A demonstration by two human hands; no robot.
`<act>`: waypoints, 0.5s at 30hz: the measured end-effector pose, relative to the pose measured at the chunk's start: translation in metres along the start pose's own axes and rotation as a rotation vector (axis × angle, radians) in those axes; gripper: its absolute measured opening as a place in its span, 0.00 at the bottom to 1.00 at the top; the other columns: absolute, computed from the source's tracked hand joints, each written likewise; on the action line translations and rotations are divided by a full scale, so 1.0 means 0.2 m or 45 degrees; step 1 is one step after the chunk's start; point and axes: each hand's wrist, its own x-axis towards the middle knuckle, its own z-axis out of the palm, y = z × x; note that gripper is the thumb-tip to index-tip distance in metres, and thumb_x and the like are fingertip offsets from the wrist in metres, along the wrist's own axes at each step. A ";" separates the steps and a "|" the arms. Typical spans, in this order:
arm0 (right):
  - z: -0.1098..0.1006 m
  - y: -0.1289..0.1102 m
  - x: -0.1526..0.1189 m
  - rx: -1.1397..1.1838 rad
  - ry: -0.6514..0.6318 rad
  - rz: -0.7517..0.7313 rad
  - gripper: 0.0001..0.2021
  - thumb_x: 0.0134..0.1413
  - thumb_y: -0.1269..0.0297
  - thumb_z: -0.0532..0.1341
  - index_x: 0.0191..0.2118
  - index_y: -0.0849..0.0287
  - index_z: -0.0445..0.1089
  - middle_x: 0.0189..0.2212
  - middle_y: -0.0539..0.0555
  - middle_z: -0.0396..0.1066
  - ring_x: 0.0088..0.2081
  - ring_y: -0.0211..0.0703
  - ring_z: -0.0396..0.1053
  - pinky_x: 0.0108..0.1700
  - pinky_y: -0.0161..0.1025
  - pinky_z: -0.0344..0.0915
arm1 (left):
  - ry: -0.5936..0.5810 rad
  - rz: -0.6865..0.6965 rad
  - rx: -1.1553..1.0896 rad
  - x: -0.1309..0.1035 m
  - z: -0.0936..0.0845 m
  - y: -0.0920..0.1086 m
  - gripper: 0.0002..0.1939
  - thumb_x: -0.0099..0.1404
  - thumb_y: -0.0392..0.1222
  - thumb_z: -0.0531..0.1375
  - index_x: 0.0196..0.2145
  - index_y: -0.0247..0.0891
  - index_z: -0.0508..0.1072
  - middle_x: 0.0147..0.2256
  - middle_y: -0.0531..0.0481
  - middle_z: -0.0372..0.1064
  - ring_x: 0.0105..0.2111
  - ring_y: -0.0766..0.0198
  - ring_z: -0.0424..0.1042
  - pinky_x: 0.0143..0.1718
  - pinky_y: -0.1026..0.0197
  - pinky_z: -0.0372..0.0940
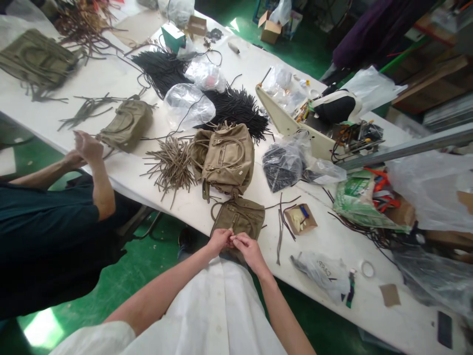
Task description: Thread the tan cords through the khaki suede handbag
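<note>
Left hand and right hand meet, fingers pinched closed, contents unclear; olive handbag on near tabletop edge, likely for reach.

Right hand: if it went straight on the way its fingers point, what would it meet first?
Most likely the left hand, close in front of the right hand; depth leaves unclear whether they touch.

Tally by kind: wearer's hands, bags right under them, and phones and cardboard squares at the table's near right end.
Hands: 2 (left hand, right hand)
Bag: 1
Phone: 1
Cardboard square: 1
Total: 5
</note>
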 end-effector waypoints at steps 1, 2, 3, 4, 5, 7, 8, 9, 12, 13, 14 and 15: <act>0.00 0.02 0.03 0.019 0.052 -0.009 0.19 0.61 0.45 0.71 0.45 0.55 0.86 0.48 0.57 0.82 0.50 0.52 0.79 0.54 0.42 0.76 | -0.003 0.014 0.047 0.00 0.00 -0.01 0.27 0.71 0.67 0.62 0.32 0.37 0.75 0.26 0.52 0.74 0.25 0.62 0.74 0.34 0.56 0.74; 0.00 0.03 0.06 0.022 0.113 0.006 0.20 0.61 0.43 0.70 0.46 0.55 0.85 0.49 0.57 0.82 0.49 0.51 0.79 0.51 0.41 0.76 | -0.005 0.031 0.107 0.01 0.00 -0.02 0.27 0.71 0.65 0.63 0.31 0.37 0.75 0.25 0.52 0.73 0.25 0.62 0.74 0.35 0.55 0.74; 0.01 0.05 0.09 -0.002 0.173 0.034 0.22 0.62 0.42 0.69 0.46 0.55 0.85 0.47 0.57 0.83 0.46 0.51 0.79 0.48 0.42 0.77 | -0.004 0.053 0.179 0.01 0.00 -0.02 0.26 0.71 0.64 0.63 0.30 0.37 0.75 0.24 0.52 0.73 0.24 0.62 0.74 0.34 0.55 0.73; 0.02 0.07 0.13 -0.050 0.226 0.060 0.23 0.62 0.40 0.67 0.46 0.56 0.85 0.43 0.57 0.84 0.43 0.51 0.79 0.45 0.42 0.77 | 0.004 0.083 0.258 0.02 0.00 -0.02 0.25 0.72 0.62 0.64 0.28 0.37 0.75 0.24 0.53 0.72 0.24 0.61 0.73 0.35 0.55 0.73; 0.03 0.09 0.16 -0.119 0.271 0.072 0.24 0.62 0.40 0.66 0.45 0.56 0.85 0.40 0.57 0.84 0.41 0.52 0.79 0.45 0.44 0.77 | 0.017 0.119 0.339 0.02 0.00 -0.02 0.24 0.72 0.60 0.65 0.27 0.38 0.75 0.23 0.53 0.71 0.25 0.61 0.72 0.36 0.54 0.72; 0.05 0.12 0.23 -0.271 0.328 0.053 0.21 0.61 0.42 0.67 0.43 0.55 0.85 0.39 0.57 0.84 0.41 0.54 0.80 0.48 0.46 0.77 | 0.056 0.206 0.495 0.03 -0.01 -0.02 0.21 0.72 0.54 0.67 0.25 0.39 0.73 0.24 0.54 0.71 0.28 0.61 0.72 0.42 0.53 0.72; 0.06 0.13 0.26 -0.336 0.339 0.032 0.18 0.62 0.45 0.67 0.43 0.53 0.86 0.41 0.57 0.84 0.44 0.54 0.80 0.52 0.47 0.76 | 0.077 0.251 0.563 0.03 -0.02 -0.02 0.20 0.71 0.51 0.68 0.25 0.39 0.73 0.25 0.53 0.72 0.31 0.60 0.73 0.45 0.52 0.71; 0.08 0.13 0.29 -0.400 0.337 0.009 0.15 0.62 0.48 0.67 0.44 0.51 0.86 0.43 0.56 0.84 0.47 0.55 0.79 0.55 0.47 0.74 | 0.095 0.291 0.623 0.03 -0.03 -0.01 0.18 0.71 0.48 0.68 0.26 0.39 0.73 0.28 0.52 0.73 0.34 0.59 0.74 0.48 0.51 0.71; 0.10 0.12 0.33 -0.639 0.241 -0.051 0.09 0.65 0.59 0.66 0.43 0.47 0.86 0.45 0.57 0.84 0.49 0.55 0.77 0.59 0.47 0.69 | 0.115 0.382 0.778 0.02 -0.07 0.01 0.13 0.71 0.45 0.69 0.30 0.39 0.75 0.35 0.49 0.76 0.41 0.57 0.76 0.54 0.48 0.70; 0.09 0.11 0.33 -0.718 0.182 -0.067 0.10 0.64 0.62 0.65 0.42 0.47 0.86 0.43 0.57 0.83 0.48 0.54 0.77 0.58 0.46 0.69 | 0.111 0.404 0.823 0.02 -0.08 0.01 0.12 0.71 0.45 0.68 0.32 0.38 0.75 0.37 0.48 0.77 0.43 0.56 0.76 0.55 0.46 0.70; 0.09 0.09 0.33 -0.791 0.114 -0.083 0.10 0.64 0.65 0.65 0.41 0.47 0.86 0.41 0.57 0.83 0.47 0.54 0.76 0.57 0.45 0.68 | 0.103 0.423 0.866 0.01 -0.09 0.01 0.11 0.71 0.45 0.69 0.33 0.38 0.76 0.38 0.47 0.77 0.44 0.55 0.76 0.56 0.46 0.70; 0.08 0.08 0.34 -0.860 0.041 -0.101 0.10 0.63 0.68 0.66 0.40 0.47 0.86 0.39 0.57 0.83 0.46 0.54 0.76 0.56 0.43 0.68 | 0.095 0.439 0.909 0.01 -0.09 0.01 0.10 0.71 0.44 0.69 0.35 0.37 0.77 0.39 0.46 0.77 0.45 0.54 0.77 0.57 0.45 0.70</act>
